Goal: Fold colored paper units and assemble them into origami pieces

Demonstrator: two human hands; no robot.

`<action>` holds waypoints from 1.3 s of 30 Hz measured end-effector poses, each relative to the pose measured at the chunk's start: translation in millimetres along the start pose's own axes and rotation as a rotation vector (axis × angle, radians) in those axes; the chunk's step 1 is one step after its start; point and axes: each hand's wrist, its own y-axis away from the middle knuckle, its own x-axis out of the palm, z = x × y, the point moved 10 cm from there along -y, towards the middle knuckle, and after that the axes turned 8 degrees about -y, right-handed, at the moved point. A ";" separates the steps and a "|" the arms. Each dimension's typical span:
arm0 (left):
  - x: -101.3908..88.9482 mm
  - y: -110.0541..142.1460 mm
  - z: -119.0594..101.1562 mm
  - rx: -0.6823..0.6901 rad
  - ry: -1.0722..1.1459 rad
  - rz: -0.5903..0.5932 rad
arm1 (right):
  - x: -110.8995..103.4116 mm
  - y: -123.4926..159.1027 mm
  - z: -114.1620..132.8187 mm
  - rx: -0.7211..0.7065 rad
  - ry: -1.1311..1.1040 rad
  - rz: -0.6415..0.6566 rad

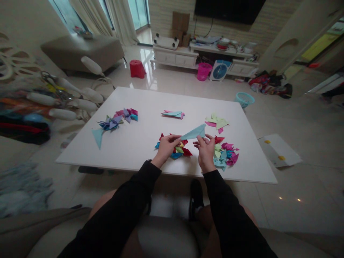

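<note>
A light blue folded paper piece [192,133], long and pointed, is held just above the white table [145,139]. My left hand [167,146] pinches its narrow left tip. At the wider right end, my right hand [205,150] grips it between thumb and fingers. Below my left hand lies a pile of red, blue and yellow-green folded paper [177,155], partly hidden by the hand. Beside my right hand sits another heap of colourful origami [228,156] in teal, magenta and green.
Origami pieces [111,123] in purple, blue and pink lie at the table's left. Flat folded papers [173,114] rest at the back middle, green and pink ones [218,122] at the right. Beyond the table are a red stool [137,69] and a blue basket [244,99].
</note>
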 end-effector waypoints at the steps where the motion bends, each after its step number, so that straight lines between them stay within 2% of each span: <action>1: -1.0 -0.7 0.4 -0.011 -0.010 0.011 | -1.2 -1.4 0.0 0.000 -0.015 -0.002; 4: -8.2 -2.7 1.0 -0.037 -0.093 0.021 | -2.2 -4.4 0.1 -0.009 -0.017 0.012; 8: -22.3 -5.1 -3.5 -0.043 -0.184 -0.023 | -1.6 -4.9 1.3 -0.042 0.017 0.029; 14: -22.7 -5.7 -4.0 -0.162 -0.033 0.014 | -1.0 -3.3 9.3 -0.132 0.072 0.025; 19: -34.2 -8.0 -13.7 -0.135 -0.044 -0.033 | 3.0 1.1 16.9 -0.217 0.119 0.059; 22: -45.4 -13.7 -15.5 -0.095 -0.070 -0.089 | 9.5 5.9 17.0 -0.239 0.275 0.124; 24: -51.2 -17.5 -15.6 -0.070 -0.104 -0.114 | 13.1 12.8 26.0 -0.353 0.451 0.129; 26: -53.9 -19.9 -16.8 -0.048 -0.150 -0.114 | 23.7 26.5 40.9 -0.569 0.637 0.152; 28: -54.4 -19.9 -19.9 -0.031 -0.189 -0.094 | 42.1 45.1 48.4 -0.784 0.784 0.245; 30: -55.0 -17.6 -23.5 -0.031 -0.203 -0.070 | 58.0 60.6 46.3 -0.910 0.866 0.355; 35: -65.4 -7.4 -36.5 -0.044 -0.187 -0.062 | 77.5 80.2 39.0 -0.996 0.965 0.488; 39: -72.8 -1.3 -43.1 -0.073 -0.102 -0.075 | 91.8 90.0 49.4 -1.075 1.061 0.526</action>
